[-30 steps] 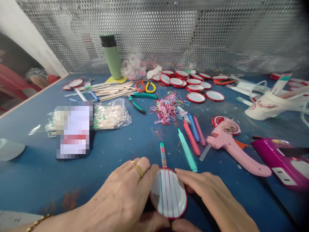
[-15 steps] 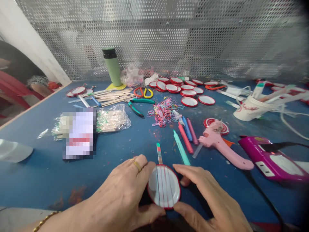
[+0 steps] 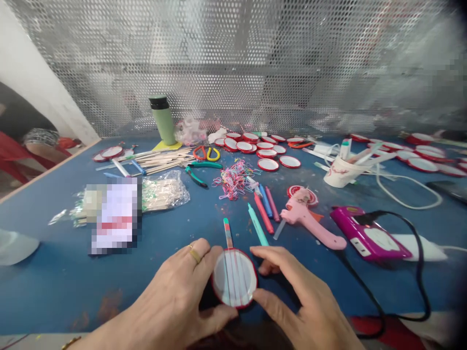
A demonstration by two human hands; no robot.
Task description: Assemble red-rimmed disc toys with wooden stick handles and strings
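Observation:
A round red-rimmed lid [image 3: 234,278] with red rubber bands stretched across its white face lies on the blue table [image 3: 54,282]; a painted stick [image 3: 228,232] juts out from under it. My left hand [image 3: 175,296], with a gold ring, curls round the lid's left edge. My right hand [image 3: 302,301] grips its right edge between thumb and fingers. Both hands hold the lid near the table's front edge.
Beyond the lid lie coloured markers [image 3: 261,217], a pink glue gun [image 3: 308,221], a heap of rubber bands [image 3: 233,179], pliers [image 3: 195,172], wooden sticks [image 3: 160,160], several red lids [image 3: 262,146], a green bottle [image 3: 162,121], a magenta device [image 3: 368,236] with black cable and a cup [image 3: 341,170].
The view has tilted up and pulled back, so everything sits lower and smaller. Both hands stay on the banded lid; my right thumb has come round its lower edge.

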